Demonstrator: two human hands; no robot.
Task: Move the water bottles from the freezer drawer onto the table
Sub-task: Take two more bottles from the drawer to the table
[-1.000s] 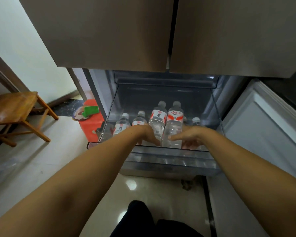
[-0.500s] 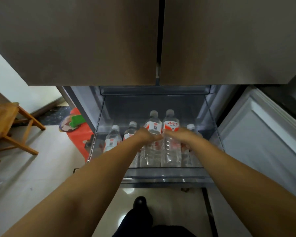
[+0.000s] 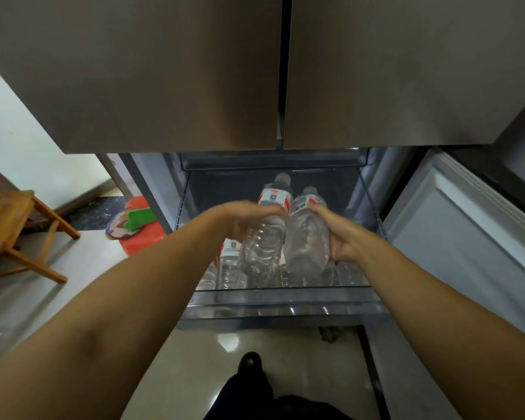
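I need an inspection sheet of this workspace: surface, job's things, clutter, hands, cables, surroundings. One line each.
Surface: no table in view; pale glossy floor.
Job's things: two water bottles lifted, left bottle, right bottle; more bottles remain in the open freezer drawer.
Clutter: red stool carrying a green item.
Hands: left hand grips the left bottle; right hand holds the right bottle.
Cables: nothing seen.
Surroundings: closed fridge doors above, wooden chair at left.

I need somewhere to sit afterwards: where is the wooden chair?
In the head view the wooden chair stands on the floor at the far left, by the wall, left of the red stool beside the open freezer drawer.
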